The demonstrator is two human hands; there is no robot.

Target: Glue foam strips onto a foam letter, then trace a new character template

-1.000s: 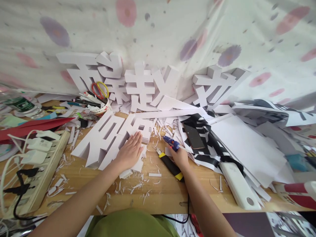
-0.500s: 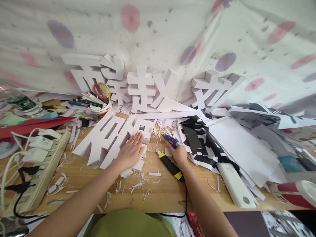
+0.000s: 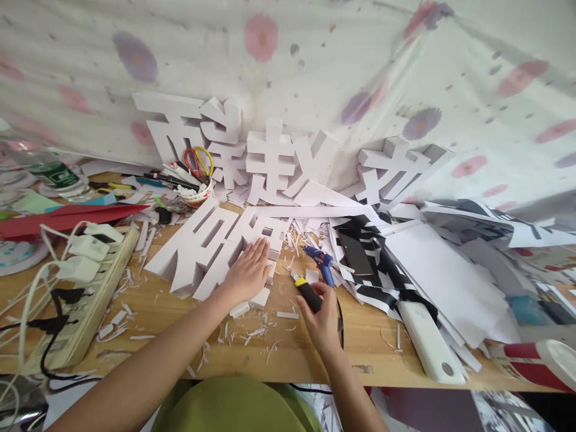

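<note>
My left hand (image 3: 248, 269) lies flat, fingers extended, on the right side of a white three-dimensional paper character (image 3: 211, 240) lying on the table. In my right hand (image 3: 321, 317) is a black and yellow utility knife (image 3: 310, 295), its blade end pointing away from me to the upper left. Fingers and thumb wrap its handle and hide the rear part. Just beyond that hand rests a blue hot glue gun (image 3: 321, 259) on the table, untouched. Small white blocks (image 3: 260, 298) sit beside my left wrist, against the character's lower edge.
More white paper characters (image 3: 270, 159) stand along the back curtain. At left are a power strip (image 3: 96, 294) with chargers and a cup of scissors and pens (image 3: 198, 195). Right hold a phone (image 3: 356, 252), a white power bank (image 3: 429, 342) and paper sheets (image 3: 443, 270). Scraps litter the wood.
My right hand has let go of the glue gun, moved nearer to me and closed on the utility knife. My left hand stays on the character. The camera view has shifted slightly.
</note>
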